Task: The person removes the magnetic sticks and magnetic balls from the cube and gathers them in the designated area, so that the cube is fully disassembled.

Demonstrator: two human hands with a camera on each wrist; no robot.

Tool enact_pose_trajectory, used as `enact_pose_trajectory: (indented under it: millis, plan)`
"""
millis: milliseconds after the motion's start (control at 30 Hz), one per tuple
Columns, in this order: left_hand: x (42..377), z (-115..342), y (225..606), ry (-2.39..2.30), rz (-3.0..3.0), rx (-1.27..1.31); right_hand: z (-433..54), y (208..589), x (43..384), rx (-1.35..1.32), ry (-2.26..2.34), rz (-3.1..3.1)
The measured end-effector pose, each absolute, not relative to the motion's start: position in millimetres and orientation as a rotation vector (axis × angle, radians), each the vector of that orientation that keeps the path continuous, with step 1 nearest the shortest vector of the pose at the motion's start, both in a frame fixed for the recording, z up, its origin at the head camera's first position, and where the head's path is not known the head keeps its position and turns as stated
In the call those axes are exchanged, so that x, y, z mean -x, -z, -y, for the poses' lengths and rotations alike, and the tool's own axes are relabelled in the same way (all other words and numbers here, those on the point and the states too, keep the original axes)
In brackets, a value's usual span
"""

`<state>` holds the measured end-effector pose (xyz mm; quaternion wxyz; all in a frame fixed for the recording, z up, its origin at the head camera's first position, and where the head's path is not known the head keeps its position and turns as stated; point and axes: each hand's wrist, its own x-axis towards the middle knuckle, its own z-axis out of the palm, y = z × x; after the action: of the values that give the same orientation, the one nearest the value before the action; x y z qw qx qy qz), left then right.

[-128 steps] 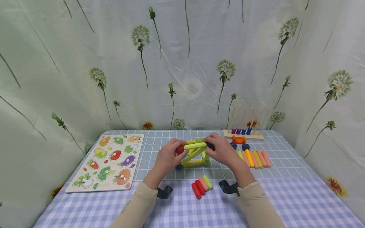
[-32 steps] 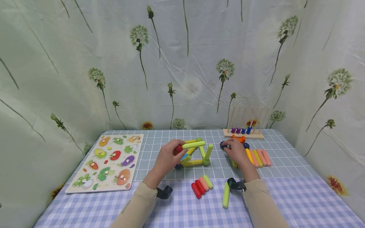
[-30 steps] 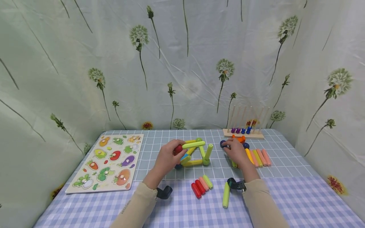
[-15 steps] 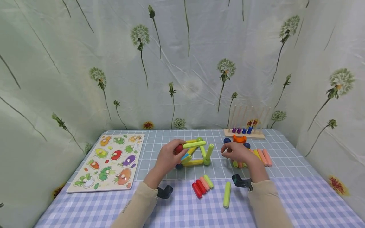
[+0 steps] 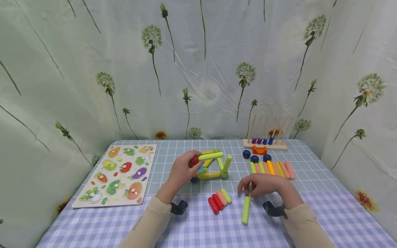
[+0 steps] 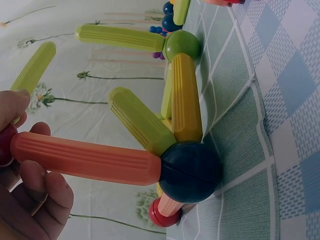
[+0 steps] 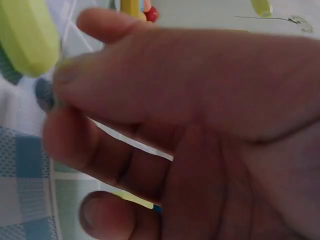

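Note:
My left hand (image 5: pixel 182 169) pinches a red ball connector (image 5: pixel 194 161) at the top of a toy frame of sticks and balls. From that ball a light green stick (image 5: pixel 211 156) points out to the right, and an orange-red stick (image 6: pixel 85 158) runs down to a dark blue ball (image 6: pixel 191 172) on the table. Another light green stick (image 5: pixel 227 163) stands up from a green ball (image 5: pixel 224 174). My right hand (image 5: pixel 263 183) hovers with bent fingers at the far end of a loose light green stick (image 5: pixel 246 210). Its fingertips are just beside that stick (image 7: pixel 30 37), holding nothing.
Several short red, pink and green sticks (image 5: pixel 220 200) lie in front of the frame. Behind my right hand are a row of coloured sticks (image 5: pixel 280 168), dark blue balls (image 5: pixel 267 157), an orange curved piece (image 5: pixel 259 150) and a bead rack (image 5: pixel 270 146). A vegetable puzzle board (image 5: pixel 116 175) lies left.
My right hand left the frame, and a loose green stick and dark blue ball now lie on the table. It then moved from the ball toward the stick. My left hand stays on the red ball.

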<state>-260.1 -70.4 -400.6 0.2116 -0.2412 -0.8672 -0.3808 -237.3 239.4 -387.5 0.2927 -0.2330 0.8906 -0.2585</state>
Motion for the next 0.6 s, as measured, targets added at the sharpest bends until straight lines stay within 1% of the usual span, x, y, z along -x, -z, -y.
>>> enact_pose_trajectory:
  millis: [233,467,600]
  plan:
    - [260,72,402,1.058,2.402,0.663,-234,397,237,0.703,0.611,-2.357]
    - [262,72,402,1.050,2.400,0.668,-228,398,238,0.670,0.592,-2.412]
    - [263,72,403,1.046,2.414,0.674,-233,396,242,0.664,0.657,-2.487]
